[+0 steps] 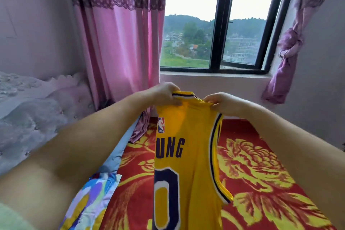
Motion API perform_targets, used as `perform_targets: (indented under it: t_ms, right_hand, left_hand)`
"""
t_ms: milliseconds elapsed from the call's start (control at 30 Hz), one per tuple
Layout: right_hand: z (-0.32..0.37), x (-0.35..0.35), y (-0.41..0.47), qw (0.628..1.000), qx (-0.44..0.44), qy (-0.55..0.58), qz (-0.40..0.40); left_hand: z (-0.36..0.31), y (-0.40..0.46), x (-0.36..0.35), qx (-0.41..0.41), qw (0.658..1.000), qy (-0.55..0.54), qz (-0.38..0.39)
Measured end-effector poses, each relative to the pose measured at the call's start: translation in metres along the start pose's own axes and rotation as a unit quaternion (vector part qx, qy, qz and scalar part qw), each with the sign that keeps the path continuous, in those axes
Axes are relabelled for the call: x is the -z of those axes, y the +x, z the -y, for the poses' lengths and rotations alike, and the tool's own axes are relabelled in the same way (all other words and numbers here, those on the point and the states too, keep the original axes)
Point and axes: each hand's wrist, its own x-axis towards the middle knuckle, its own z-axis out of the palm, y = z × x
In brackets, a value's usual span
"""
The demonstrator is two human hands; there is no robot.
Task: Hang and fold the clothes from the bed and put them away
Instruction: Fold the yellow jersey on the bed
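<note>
Both hands — left hand (165, 94) and right hand (223, 103) — pinch the yellow jersey (188, 155) by its shoulders at twelve o'clock above the bed (261, 164); keeping each grip level should help it hang straight for folding.

The red bedspread (261, 164) lies open right of the hanging jersey (188, 145); the colourful garment (89, 201) crowds its left.

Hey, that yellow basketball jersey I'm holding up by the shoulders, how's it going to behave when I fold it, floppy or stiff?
Probably floppy: the yellow jersey hangs limp from the left hand and right hand, bunching at the neckline. It likely weighs little, since fingertip pinches hold it. The fabric looks smooth, so folds may slide.
</note>
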Motion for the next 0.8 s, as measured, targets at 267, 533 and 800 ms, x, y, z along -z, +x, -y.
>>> perform_targets:
  t_ms: [267, 533, 800]
  right_hand:
    - [0.03, 0.038, 0.036, 0.975, 0.068, 0.063, -0.204]
    - [-0.013, -0.074, -0.01, 0.981, 0.169, 0.027, -0.096]
    - [-0.094, -0.392, -0.14, 0.961, 0.014, -0.029, 0.273]
  left_hand:
    - [-0.005, 0.014, 0.042, -0.09, 0.929, 0.162, -0.319]
    - [0.041, -0.064, -0.078, -0.192, 0.946, 0.106, -0.238]
    - [0.114, -0.197, -0.374, -0.167, 0.959, 0.155, 0.171]
